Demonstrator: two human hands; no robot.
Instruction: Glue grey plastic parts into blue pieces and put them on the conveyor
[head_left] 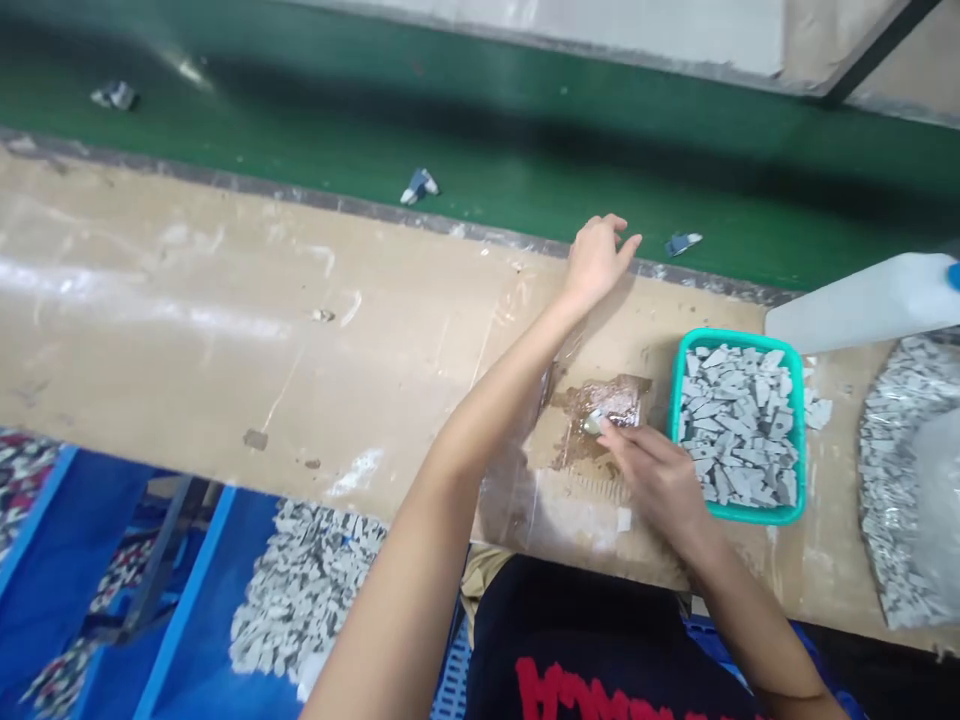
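Observation:
My left hand (598,258) reaches over the table's far edge beside the green belt, thumb and fingers apart, with nothing visible in it. A small blue-and-white part (682,243) lies on the belt just right of it. My right hand (660,478) pinches a small pale piece (595,422) between thumb and fingers. That piece is at a wet, shiny brown patch (619,398) on the table, and its exact shape is blurred. To the right of this hand stands a green-rimmed basket (799,440) full of flat grey pieces (742,420).
More blue-and-white parts (420,186) lie on the green belt (300,130). A white jug (862,305) and a clear bag of grey pieces (892,480) are at the right. Blue bins (191,610) with grey pieces stand below the table (187,300) at left.

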